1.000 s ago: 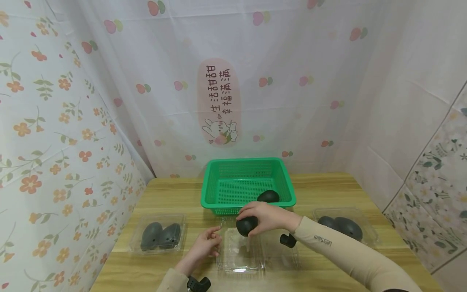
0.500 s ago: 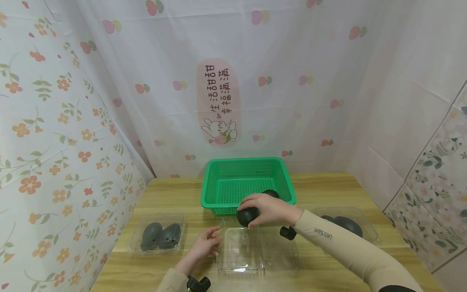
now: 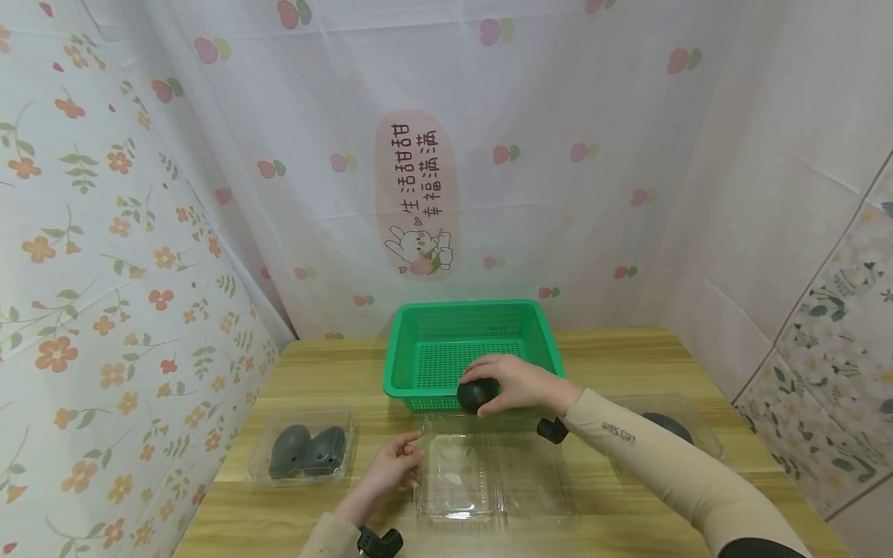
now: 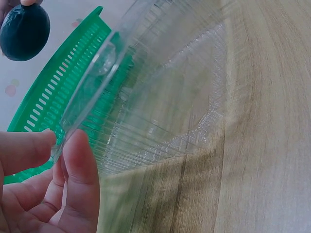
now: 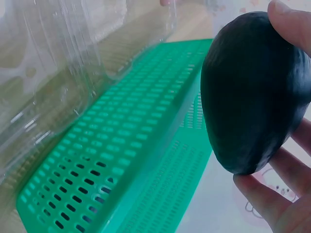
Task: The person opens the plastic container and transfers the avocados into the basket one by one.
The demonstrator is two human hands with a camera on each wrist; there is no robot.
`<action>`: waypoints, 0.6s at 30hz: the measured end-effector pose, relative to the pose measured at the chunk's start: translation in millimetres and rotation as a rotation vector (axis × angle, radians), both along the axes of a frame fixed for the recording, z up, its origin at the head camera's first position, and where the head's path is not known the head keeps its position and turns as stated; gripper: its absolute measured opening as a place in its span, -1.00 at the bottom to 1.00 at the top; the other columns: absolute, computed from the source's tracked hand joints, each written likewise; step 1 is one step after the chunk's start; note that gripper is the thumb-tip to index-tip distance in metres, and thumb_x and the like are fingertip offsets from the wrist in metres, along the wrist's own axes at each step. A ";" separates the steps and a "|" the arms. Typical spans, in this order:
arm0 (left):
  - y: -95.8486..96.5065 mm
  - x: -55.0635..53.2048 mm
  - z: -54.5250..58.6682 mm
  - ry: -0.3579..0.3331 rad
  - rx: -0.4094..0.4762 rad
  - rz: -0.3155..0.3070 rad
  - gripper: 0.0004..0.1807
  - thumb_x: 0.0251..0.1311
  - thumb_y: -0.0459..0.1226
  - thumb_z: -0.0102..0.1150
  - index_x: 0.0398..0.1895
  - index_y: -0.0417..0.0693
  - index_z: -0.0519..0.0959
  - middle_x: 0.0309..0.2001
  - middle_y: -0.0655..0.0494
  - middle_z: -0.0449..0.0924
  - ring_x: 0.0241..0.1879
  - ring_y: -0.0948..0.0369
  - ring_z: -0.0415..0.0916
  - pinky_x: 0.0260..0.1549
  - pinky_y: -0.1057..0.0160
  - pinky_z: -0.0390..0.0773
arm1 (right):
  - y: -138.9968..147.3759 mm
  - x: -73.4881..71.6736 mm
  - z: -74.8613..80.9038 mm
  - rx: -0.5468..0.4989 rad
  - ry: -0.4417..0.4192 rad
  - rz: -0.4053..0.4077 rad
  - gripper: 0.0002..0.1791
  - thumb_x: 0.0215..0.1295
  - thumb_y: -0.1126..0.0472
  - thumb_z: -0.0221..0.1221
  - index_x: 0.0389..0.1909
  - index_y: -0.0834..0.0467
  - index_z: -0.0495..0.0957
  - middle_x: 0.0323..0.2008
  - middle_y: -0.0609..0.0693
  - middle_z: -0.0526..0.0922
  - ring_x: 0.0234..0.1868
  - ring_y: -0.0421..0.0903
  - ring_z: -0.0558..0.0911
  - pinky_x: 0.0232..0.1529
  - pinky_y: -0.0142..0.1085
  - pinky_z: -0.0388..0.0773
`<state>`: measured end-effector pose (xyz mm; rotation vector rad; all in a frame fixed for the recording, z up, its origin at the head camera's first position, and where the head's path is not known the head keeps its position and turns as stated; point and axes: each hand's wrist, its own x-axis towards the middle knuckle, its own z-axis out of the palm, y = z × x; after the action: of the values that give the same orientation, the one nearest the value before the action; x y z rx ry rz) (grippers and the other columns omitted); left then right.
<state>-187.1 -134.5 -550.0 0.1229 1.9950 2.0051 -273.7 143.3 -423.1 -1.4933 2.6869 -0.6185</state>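
My right hand [image 3: 522,383] holds a dark avocado [image 3: 477,396] at the front rim of the green basket [image 3: 392,349]. In the right wrist view the thumb and fingertips grip the avocado [image 5: 252,92] along its sides and narrow end. My left hand [image 3: 394,467] is at the left edge of an unfolded clear plastic clamshell box [image 3: 456,477]. Seen from the left wrist, thumb and index finger pinch the rim of that box [image 4: 160,97], with the other fingers curled below. The right hand and its avocado cover the basket's front right corner in the head view.
On the left stands a lidded clear box [image 3: 349,422] with two avocados [image 3: 290,449] in it. Another clear box [image 3: 698,411] with an avocado [image 3: 666,426] sits at the right, partly behind the right sleeve. A patterned curtain [image 3: 558,194] hangs behind the wooden table [image 3: 335,372].
The right hand has carried the avocado up and away from over the clamshell box, toward the basket. The avocado lying in the basket is now hidden behind that hand. The left hand has kept still.
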 end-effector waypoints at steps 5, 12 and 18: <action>0.0 0.4 0.1 -0.001 -0.004 -0.001 -0.43 0.34 -0.43 0.03 0.32 -0.56 0.14 -0.32 0.08 0.35 -0.42 0.24 0.40 -0.63 0.40 0.54 | 1.2 -7.4 3.3 -0.007 -0.012 -0.019 -0.40 0.08 -0.03 0.42 0.18 0.02 0.55 0.17 0.01 0.50 0.18 0.04 0.47 -0.04 -0.17 0.59; -1.9 -1.3 -1.9 -0.008 -0.010 0.001 -0.43 0.35 -0.42 0.04 0.33 -0.55 0.15 -0.31 0.07 0.35 -0.41 0.24 0.40 -0.61 0.39 0.55 | 3.7 -20.7 1.3 -0.007 -0.030 -0.054 -0.39 0.10 -0.03 0.41 0.19 0.04 0.54 0.20 0.03 0.48 0.20 0.06 0.46 -0.05 -0.17 0.60; -1.0 -0.3 -2.5 -0.001 0.000 0.008 -0.42 0.34 -0.41 0.05 0.32 -0.56 0.15 -0.31 0.08 0.35 -0.40 0.22 0.40 -0.62 0.39 0.54 | 4.9 -30.5 0.3 -0.006 -0.047 -0.085 -0.39 0.11 -0.05 0.40 0.20 0.02 0.54 0.21 0.04 0.48 0.20 0.07 0.46 -0.07 -0.19 0.59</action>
<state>-187.4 -135.5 -552.5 0.1146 1.9981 2.0093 -304.3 148.2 -422.8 -1.3536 2.7273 -0.6577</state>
